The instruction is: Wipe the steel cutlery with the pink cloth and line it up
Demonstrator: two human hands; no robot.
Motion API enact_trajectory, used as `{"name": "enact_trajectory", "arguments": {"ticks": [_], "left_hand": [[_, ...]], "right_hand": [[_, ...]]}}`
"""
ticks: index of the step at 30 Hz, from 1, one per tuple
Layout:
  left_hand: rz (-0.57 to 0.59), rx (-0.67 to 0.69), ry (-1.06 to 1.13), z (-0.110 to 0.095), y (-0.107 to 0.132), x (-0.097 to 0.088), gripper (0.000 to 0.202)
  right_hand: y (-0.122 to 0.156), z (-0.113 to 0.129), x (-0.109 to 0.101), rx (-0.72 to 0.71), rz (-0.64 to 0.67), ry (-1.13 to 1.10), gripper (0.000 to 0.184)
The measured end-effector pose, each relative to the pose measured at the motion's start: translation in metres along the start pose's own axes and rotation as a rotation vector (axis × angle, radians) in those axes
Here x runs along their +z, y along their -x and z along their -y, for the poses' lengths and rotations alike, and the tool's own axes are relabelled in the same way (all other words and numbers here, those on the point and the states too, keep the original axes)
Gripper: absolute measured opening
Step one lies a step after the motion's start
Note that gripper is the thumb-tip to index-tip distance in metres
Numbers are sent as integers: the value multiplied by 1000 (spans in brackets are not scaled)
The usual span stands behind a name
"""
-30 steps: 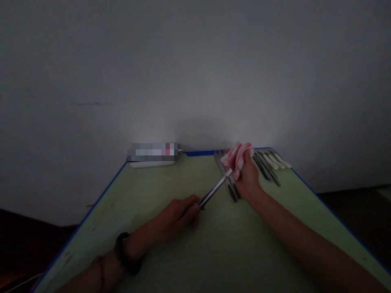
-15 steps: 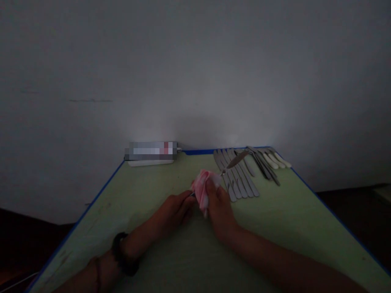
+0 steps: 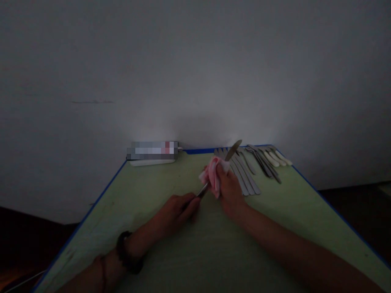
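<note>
A metal table knife (image 3: 233, 151) points up and to the right, its blade sticking out past a pink and white cloth (image 3: 214, 174). My left hand (image 3: 182, 208) is closed around the end of the knife's handle. My right hand (image 3: 231, 189) grips the cloth, which is wrapped about the middle of the knife near the base of the blade. Beyond the right hand lies a row of several metal knives (image 3: 246, 175), partly hidden by that hand and the cloth.
More cutlery (image 3: 265, 163) lies at the back right, beside several pieces with white handles (image 3: 271, 158). A white box-like object (image 3: 152, 162), blurred out on top, stands at the back left. The green table (image 3: 146, 183) has blue edging and meets a grey wall (image 3: 195, 73).
My right hand and the cloth have slid up along the knife toward the blade, away from my left hand. More handle shows between the hands, and the blade points more steeply upward.
</note>
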State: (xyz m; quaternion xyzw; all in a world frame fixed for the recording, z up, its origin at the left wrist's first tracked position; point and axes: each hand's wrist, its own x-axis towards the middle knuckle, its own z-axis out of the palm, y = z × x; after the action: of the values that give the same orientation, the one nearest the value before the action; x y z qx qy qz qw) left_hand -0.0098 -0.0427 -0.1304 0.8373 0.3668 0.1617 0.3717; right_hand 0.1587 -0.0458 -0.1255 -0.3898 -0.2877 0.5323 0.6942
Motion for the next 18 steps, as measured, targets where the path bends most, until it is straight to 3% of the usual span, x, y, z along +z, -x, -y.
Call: {"name": "enact_trajectory", "arguments": {"ticks": [2,5,9,14,18], "left_hand": [[15,7,-1,-3,1,-2,41],[70,21,29,-6,3,-6,41],[193,93,50,-5,4,-7,44],[198,87,-15,-3,2,-5,46],[176,73,-64,2,0,0,44]], "right_hand": [[-14,18,-3,-87,12,-79,28],[-32,43,-10,-180,-74,-183,28],[-42,59,-16,-266,-137,-116,41],[-28,47,-10,-316,-22,60,50],[-3,21,3,-229,94,210,49]]}}
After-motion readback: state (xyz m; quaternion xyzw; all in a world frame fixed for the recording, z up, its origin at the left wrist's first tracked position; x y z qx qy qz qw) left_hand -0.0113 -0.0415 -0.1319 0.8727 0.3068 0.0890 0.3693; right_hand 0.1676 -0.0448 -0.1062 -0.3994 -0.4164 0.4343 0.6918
